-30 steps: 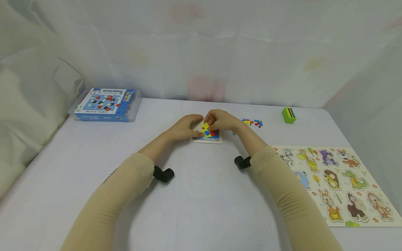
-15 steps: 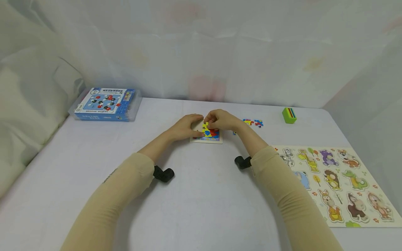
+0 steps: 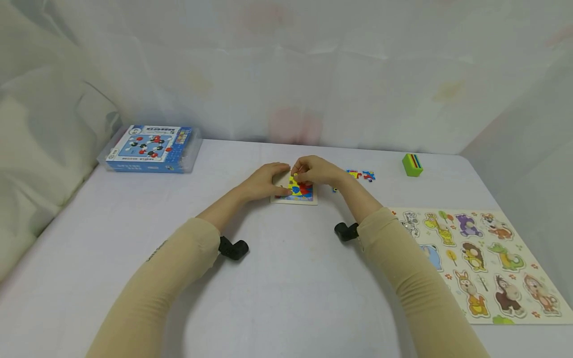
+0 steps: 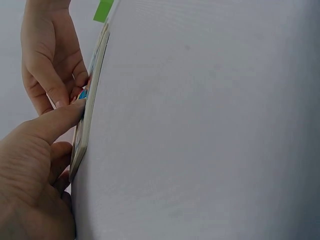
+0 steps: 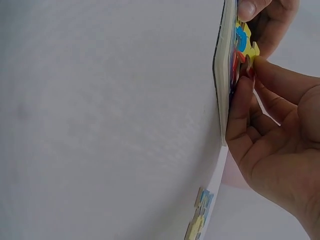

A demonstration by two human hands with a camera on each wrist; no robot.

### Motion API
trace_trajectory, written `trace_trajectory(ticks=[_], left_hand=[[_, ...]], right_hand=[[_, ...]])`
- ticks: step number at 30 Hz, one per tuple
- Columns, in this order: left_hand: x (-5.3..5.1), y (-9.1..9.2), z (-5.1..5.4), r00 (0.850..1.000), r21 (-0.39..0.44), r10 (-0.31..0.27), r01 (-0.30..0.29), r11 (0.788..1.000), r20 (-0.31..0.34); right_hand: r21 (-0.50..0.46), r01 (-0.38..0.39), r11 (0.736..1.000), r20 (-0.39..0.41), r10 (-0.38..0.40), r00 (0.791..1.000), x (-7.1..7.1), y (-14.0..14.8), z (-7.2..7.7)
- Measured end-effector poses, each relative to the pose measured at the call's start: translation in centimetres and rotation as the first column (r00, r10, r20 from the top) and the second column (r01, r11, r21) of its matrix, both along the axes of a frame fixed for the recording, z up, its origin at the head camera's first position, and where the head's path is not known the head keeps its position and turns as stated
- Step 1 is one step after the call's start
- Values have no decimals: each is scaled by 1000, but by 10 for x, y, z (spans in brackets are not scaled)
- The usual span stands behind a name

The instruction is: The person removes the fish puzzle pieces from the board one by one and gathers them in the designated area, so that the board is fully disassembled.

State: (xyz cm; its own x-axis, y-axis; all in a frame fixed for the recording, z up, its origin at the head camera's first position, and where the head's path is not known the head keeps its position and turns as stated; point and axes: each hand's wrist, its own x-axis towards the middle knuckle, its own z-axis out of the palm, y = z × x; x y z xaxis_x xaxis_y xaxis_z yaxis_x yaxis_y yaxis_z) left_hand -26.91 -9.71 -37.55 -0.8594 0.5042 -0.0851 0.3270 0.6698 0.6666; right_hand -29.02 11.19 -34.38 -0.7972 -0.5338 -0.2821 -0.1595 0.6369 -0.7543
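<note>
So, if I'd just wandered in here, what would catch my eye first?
Probably the left hand and right hand, busy at the small, bright puzzle board near the middle of the white table. Next, perhaps, the large animal board on the right, partly hidden by the right sleeve, or the blue box with its ball-and-stick picture at the back left.

Cloth-walled tabletop booth [image 3: 532,114], pale hanging sheets [image 3: 224,74], white-covered table [image 3: 286,288]
</note>
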Motion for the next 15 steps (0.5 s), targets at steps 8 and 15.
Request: trace_trajectory(ticks=[8,15], left_hand=[[-1,0,-1,1000,-11,3,-3,1000,-4],[-2,0,-1,1000,-26,1,-1,1000,-10]], right_hand=[[-66,30,997,88,-24,996,-2,1,2],[-164,99,982,160,-72,984,-3,8,9]])
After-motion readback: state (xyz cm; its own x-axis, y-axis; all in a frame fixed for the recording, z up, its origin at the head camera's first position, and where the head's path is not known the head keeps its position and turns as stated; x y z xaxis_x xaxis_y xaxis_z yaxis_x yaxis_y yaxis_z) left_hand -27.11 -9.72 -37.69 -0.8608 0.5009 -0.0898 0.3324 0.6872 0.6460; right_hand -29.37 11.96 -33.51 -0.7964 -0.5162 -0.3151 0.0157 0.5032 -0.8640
